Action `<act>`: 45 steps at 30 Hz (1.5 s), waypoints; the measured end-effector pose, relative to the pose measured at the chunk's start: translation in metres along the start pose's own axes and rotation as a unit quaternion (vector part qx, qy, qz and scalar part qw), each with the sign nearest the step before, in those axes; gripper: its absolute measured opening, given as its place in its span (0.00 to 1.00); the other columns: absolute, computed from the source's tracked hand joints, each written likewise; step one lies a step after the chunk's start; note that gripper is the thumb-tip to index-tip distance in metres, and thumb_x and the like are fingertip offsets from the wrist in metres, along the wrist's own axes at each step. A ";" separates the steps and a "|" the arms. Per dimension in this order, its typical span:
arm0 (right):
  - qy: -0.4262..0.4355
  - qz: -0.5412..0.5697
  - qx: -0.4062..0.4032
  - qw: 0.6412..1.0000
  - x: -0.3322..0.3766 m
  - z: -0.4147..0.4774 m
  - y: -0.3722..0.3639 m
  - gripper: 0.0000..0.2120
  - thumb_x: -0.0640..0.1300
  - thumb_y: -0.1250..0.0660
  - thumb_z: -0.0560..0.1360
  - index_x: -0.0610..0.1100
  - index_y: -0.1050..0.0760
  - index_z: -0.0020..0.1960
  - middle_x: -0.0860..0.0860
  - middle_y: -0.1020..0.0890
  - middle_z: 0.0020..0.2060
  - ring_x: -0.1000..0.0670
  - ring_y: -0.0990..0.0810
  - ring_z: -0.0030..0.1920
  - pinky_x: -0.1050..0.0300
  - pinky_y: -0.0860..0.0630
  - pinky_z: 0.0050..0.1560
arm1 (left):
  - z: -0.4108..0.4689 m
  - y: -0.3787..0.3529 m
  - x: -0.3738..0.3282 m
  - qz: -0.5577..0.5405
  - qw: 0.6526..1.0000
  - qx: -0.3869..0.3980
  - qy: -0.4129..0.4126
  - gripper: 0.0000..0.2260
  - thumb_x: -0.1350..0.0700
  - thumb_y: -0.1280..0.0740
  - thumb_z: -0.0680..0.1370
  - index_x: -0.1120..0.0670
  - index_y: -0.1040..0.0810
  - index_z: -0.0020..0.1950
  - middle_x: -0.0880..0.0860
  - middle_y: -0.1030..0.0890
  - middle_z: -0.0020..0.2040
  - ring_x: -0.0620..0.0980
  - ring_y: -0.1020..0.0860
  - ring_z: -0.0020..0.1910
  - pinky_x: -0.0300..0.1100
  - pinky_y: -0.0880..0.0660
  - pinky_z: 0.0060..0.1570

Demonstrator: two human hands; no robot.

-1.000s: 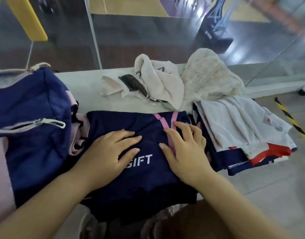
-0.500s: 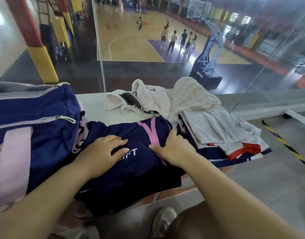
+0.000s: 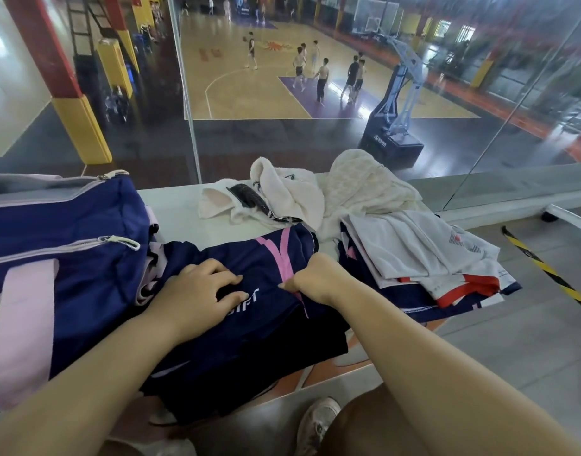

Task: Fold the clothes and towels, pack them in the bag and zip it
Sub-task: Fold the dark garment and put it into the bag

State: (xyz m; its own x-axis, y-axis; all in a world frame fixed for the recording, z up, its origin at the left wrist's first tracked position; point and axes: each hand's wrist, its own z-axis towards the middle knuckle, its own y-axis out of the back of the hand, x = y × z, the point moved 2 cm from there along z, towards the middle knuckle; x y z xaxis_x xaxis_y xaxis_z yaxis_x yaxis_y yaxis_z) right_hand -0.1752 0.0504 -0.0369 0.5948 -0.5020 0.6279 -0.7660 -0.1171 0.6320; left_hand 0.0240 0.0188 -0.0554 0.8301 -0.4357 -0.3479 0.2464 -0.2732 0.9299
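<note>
**Pressing navy jersey flat on desk**

Head view: your left hand (image 3: 200, 291) lies open, palm down, on the navy jersey (image 3: 249, 324) at the desk (image 3: 177, 205) edge. Your right hand (image 3: 315, 278) is curled, pinching its pink stripe. Navy bag (image 3: 68, 245) sits just left; towels (image 3: 331, 195) behind; folded white clothes (image 3: 424, 255) right.
</note>
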 end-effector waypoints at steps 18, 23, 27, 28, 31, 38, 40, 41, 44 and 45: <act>0.312 -0.348 -0.060 0.882 0.024 0.001 0.051 0.13 0.48 0.29 0.69 0.50 0.34 0.42 0.48 0.19 0.47 0.43 0.22 0.49 0.51 0.27 0.45 | 0.064 0.068 -0.052 0.003 0.988 -0.044 -0.148 0.56 0.47 0.19 0.55 0.47 0.49 0.74 0.49 0.43 0.72 0.52 0.45 0.70 0.49 0.43 0.69; 0.361 -0.380 -0.072 0.849 0.029 0.011 0.049 0.11 0.49 0.31 0.71 0.45 0.27 0.49 0.49 0.19 0.49 0.43 0.22 0.50 0.52 0.32 0.42 | 0.092 0.071 -0.061 -0.068 0.973 0.167 -0.144 0.36 0.60 0.19 0.56 0.46 0.28 0.61 0.45 0.22 0.58 0.46 0.25 0.57 0.43 0.28 0.59; 0.326 -0.353 -0.096 0.872 0.025 0.025 0.050 0.13 0.48 0.32 0.71 0.47 0.29 0.53 0.49 0.19 0.50 0.43 0.22 0.51 0.50 0.27 0.44 | 0.102 0.058 -0.051 -0.073 0.983 0.097 -0.141 0.13 0.59 0.25 0.60 0.51 0.26 0.38 0.48 0.21 0.36 0.45 0.26 0.35 0.40 0.29 0.37; 0.313 -0.340 -0.103 0.881 0.026 0.030 0.051 0.14 0.49 0.31 0.70 0.48 0.29 0.54 0.49 0.19 0.50 0.43 0.22 0.51 0.49 0.26 0.45 | 0.103 0.056 -0.049 -0.086 0.984 0.068 -0.139 0.11 0.58 0.26 0.62 0.53 0.27 0.37 0.48 0.22 0.34 0.45 0.27 0.33 0.40 0.31 0.35; 0.276 -0.304 -0.097 0.907 0.034 0.044 0.055 0.23 0.51 0.27 0.65 0.50 0.30 0.56 0.50 0.20 0.51 0.44 0.22 0.51 0.48 0.25 0.48 | 0.105 0.054 -0.039 -0.114 0.983 0.001 -0.141 0.09 0.57 0.28 0.65 0.56 0.27 0.38 0.50 0.22 0.33 0.46 0.26 0.33 0.42 0.31 0.35; 0.222 -0.303 0.051 0.925 0.047 0.055 0.059 0.28 0.49 0.22 0.62 0.51 0.27 0.59 0.51 0.20 0.52 0.48 0.23 0.52 0.54 0.27 0.51 | 0.105 0.052 -0.022 -0.132 0.978 -0.037 -0.158 0.07 0.54 0.31 0.65 0.53 0.26 0.38 0.48 0.22 0.33 0.45 0.24 0.33 0.40 0.29 0.35; 0.221 -0.314 0.056 0.922 0.050 0.057 0.060 0.23 0.44 0.22 0.61 0.51 0.25 0.53 0.50 0.18 0.49 0.47 0.22 0.49 0.54 0.25 0.49 | 0.105 0.054 -0.021 -0.128 0.977 -0.051 -0.164 0.07 0.53 0.31 0.65 0.53 0.24 0.40 0.48 0.21 0.34 0.45 0.23 0.35 0.42 0.27 0.37; 0.230 -0.321 0.034 0.918 0.053 0.057 0.061 0.19 0.44 0.23 0.60 0.52 0.25 0.48 0.49 0.18 0.46 0.46 0.22 0.48 0.52 0.23 0.48 | 0.106 0.056 -0.021 -0.119 0.977 -0.068 -0.166 0.06 0.53 0.32 0.66 0.52 0.24 0.41 0.48 0.20 0.35 0.45 0.23 0.36 0.44 0.27 0.38; 0.278 -0.362 -0.098 0.884 0.062 0.057 0.064 0.10 0.44 0.31 0.66 0.52 0.30 0.43 0.49 0.20 0.44 0.45 0.22 0.46 0.51 0.24 0.40 | 0.106 0.071 -0.020 -0.072 0.970 -0.148 -0.180 0.04 0.52 0.35 0.67 0.50 0.26 0.40 0.47 0.23 0.36 0.46 0.25 0.36 0.45 0.29 0.39; 0.297 -0.388 -0.148 0.860 0.065 0.055 0.066 0.08 0.43 0.34 0.68 0.51 0.30 0.45 0.49 0.20 0.45 0.44 0.22 0.46 0.52 0.28 0.37 | 0.105 0.077 -0.020 -0.066 0.966 -0.165 -0.186 0.05 0.52 0.36 0.68 0.50 0.25 0.42 0.47 0.23 0.37 0.46 0.25 0.37 0.44 0.29 0.40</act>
State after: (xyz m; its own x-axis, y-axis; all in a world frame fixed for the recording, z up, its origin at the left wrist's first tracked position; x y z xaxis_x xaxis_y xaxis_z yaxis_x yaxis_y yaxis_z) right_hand -0.2002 -0.0374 0.0204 0.9859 0.1647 0.0309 -0.0393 0.0475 0.9981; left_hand -0.0259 -0.0835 0.0101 0.5577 -0.7112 -0.4279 0.5352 -0.0859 0.8403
